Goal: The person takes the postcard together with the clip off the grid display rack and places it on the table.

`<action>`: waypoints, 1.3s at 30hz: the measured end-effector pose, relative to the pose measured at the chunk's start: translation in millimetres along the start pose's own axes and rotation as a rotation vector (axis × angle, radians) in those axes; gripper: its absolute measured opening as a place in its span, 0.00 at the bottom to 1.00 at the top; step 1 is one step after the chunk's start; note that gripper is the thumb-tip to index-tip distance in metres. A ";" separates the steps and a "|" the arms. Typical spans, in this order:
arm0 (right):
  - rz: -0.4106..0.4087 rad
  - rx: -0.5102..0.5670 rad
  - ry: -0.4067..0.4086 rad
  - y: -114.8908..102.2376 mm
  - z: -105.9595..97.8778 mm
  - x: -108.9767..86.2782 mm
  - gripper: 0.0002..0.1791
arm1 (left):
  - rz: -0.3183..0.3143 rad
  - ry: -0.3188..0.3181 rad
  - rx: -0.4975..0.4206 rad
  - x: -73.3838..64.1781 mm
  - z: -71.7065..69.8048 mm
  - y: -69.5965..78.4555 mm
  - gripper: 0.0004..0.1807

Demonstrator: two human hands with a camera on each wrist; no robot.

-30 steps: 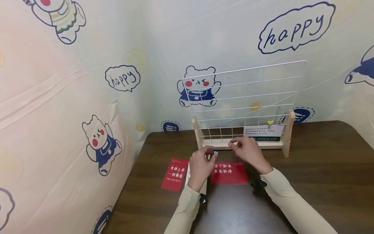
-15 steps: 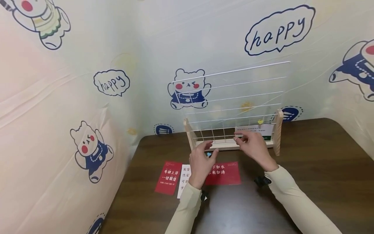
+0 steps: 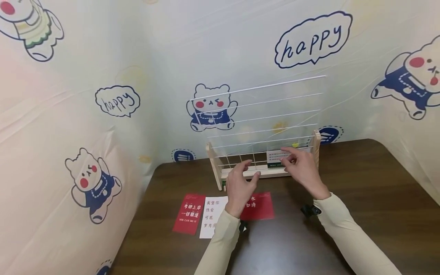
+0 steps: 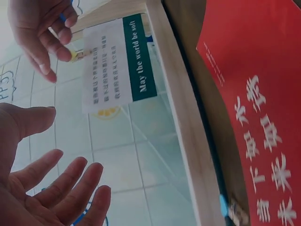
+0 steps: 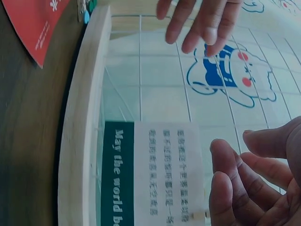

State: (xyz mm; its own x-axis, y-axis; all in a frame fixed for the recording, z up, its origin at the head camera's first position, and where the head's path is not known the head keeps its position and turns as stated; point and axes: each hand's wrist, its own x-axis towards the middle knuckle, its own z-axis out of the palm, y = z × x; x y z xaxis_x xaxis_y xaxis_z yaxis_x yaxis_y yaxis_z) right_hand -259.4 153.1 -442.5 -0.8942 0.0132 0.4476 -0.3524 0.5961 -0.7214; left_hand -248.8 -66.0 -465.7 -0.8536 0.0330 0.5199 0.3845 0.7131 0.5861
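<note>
A white-and-green card [image 3: 274,159] stands against the white wire grid [image 3: 261,114], with a small clip that has a yellow heart [image 3: 295,145] at its upper edge. My right hand [image 3: 304,168] is in front of the card, thumb and fingers apart, with its fingertips close to the card's clipped edge in the right wrist view. Left of it, my left hand [image 3: 238,187] is raised before the grid, fingers spread and holding nothing. A small wooden clip with a blue heart [image 4: 224,205] lies by the grid's wooden base [image 4: 181,127].
On the brown table [image 3: 361,214] lie a red card [image 3: 189,214] and a white card [image 3: 210,217] at the left. Another red card [image 3: 262,208] lies partly behind my left hand. A patterned cloth [image 3: 165,57] hangs behind and to the left.
My head view has swung right. My right hand has moved right, from beside the clipped card to in front of it. My left hand has shifted right too, uncovering more of the white card.
</note>
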 end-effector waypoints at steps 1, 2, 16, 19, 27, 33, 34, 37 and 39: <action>0.006 -0.002 0.007 1.3 -1.8 0.0 0.19 | -0.005 -0.009 0.000 0.8 2.8 0.3 0.23; 0.011 -0.003 0.014 2.6 -3.6 0.0 0.19 | -0.008 -0.017 -0.004 1.5 5.7 0.6 0.24; 0.029 -0.053 0.066 18.8 -22.7 8.3 0.19 | -0.008 -0.060 -0.080 14.0 37.0 7.3 0.26; 0.035 -0.063 0.069 21.2 -24.2 8.8 0.18 | -0.023 -0.080 -0.106 15.1 40.1 10.4 0.26; 0.046 -0.108 0.082 25.8 -27.7 10.3 0.19 | -0.026 -0.093 -0.114 18.4 48.0 13.0 0.26; 0.044 -0.135 0.086 27.9 -26.1 13.0 0.19 | -0.006 -0.099 -0.129 22.2 53.0 12.7 0.25; 0.046 -0.138 0.084 28.2 -25.8 13.4 0.19 | -0.004 -0.099 -0.127 22.7 53.7 12.8 0.25; 0.048 -0.140 0.078 28.4 -26.0 13.8 0.19 | -0.002 -0.100 -0.128 23.5 55.8 13.6 0.25; 0.047 -0.143 0.079 28.6 -25.7 14.1 0.19 | 0.002 -0.101 -0.130 24.0 57.2 14.2 0.25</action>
State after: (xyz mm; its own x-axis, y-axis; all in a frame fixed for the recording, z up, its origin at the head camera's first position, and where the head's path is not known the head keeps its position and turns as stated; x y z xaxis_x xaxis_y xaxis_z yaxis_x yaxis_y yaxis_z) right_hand -275.0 191.0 -443.2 -0.8822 0.1033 0.4594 -0.2627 0.7018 -0.6622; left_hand -283.9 -15.0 -480.4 -0.8813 0.1087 0.4598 0.4226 0.6164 0.6644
